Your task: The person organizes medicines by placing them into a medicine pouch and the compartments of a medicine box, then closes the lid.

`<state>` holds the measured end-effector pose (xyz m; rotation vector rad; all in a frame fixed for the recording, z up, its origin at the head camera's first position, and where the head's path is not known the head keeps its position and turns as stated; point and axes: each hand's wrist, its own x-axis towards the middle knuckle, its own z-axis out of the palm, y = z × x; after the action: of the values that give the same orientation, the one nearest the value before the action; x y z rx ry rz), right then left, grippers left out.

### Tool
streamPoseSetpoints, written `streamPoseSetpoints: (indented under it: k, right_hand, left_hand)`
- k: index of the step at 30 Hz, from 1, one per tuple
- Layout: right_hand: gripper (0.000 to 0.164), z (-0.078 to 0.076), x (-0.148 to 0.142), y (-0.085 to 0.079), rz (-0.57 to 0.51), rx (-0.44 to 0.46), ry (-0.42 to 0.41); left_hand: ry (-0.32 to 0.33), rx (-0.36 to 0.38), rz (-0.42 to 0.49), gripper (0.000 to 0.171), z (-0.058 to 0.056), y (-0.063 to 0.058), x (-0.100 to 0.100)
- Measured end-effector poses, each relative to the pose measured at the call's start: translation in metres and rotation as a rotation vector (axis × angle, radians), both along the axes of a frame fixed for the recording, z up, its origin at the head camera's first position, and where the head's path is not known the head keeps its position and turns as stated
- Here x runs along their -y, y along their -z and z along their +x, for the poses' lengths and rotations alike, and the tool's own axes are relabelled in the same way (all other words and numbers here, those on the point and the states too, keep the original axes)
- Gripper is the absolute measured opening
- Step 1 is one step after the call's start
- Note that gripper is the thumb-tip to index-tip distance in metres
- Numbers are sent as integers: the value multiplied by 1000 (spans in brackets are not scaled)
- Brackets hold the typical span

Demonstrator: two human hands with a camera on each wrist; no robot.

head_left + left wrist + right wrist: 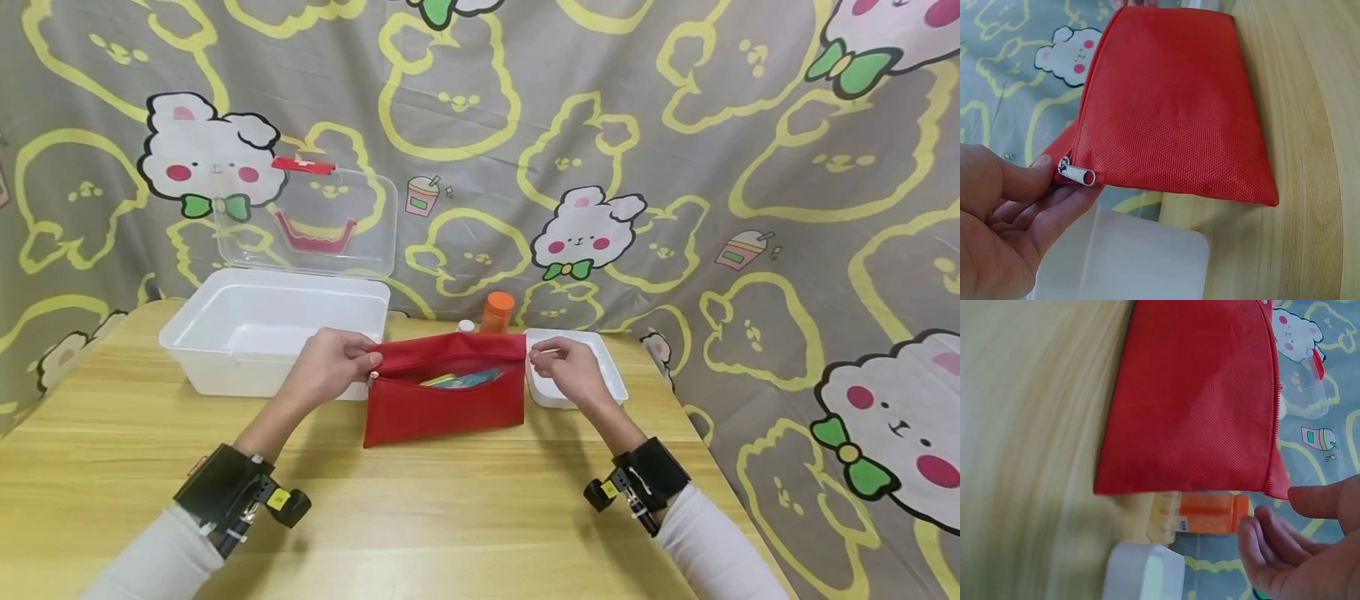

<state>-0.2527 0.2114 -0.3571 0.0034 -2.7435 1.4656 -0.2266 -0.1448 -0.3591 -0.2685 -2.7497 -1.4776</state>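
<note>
A red zipper pouch (447, 408) stands on its lower edge on the table, its mouth unzipped. Yellow-green and light blue items (467, 380) show inside, their kind unclear. My left hand (330, 362) pinches the pouch's upper left corner between thumb and fingers, right beside the silver zipper pull (1077, 173). At the opposite top corner is my right hand (568, 367); its thumb tip (1304, 500) is right at the red fabric, while the other fingers are loosely bent and apart from the thumb.
A white plastic bin (262, 367) with its clear lid (375, 225) raised stands at the back left. Behind the pouch are an orange bottle (497, 312) and a white cap (466, 326). A small white tray (611, 375) sits behind my right hand. A patterned curtain (480, 192) hangs behind the table.
</note>
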Motion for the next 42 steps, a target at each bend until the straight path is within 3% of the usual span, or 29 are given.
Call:
streamPoseSetpoints:
  k: [3,6,11,18,27,33,42]
  right_hand:
    - [27,0,3,-6,81,-56,33]
    - [25,4,11,-11,128,-167,47]
    - [19,23,39,-23,149,-300,-80]
    - [10,52,85,-28,166,-282,-345]
    - [5,70,126,-14,205,-258,-497]
    - [8,65,146,-2,239,-259,-522]
    - [14,50,161,9,245,-312,-448]
  left_hand:
    - [-5,-4,-18,24,0,0,1]
    - [-4,0,-21,24,0,0,1]
    - [-1,1,-31,24,0,-1,0]
    - [-8,-18,-48,23,-1,-2,0]
    - [-10,-7,-54,22,1,-3,-1]
    - [2,-4,-44,21,3,-5,-2]
    - [27,36,-7,22,10,-13,-5]
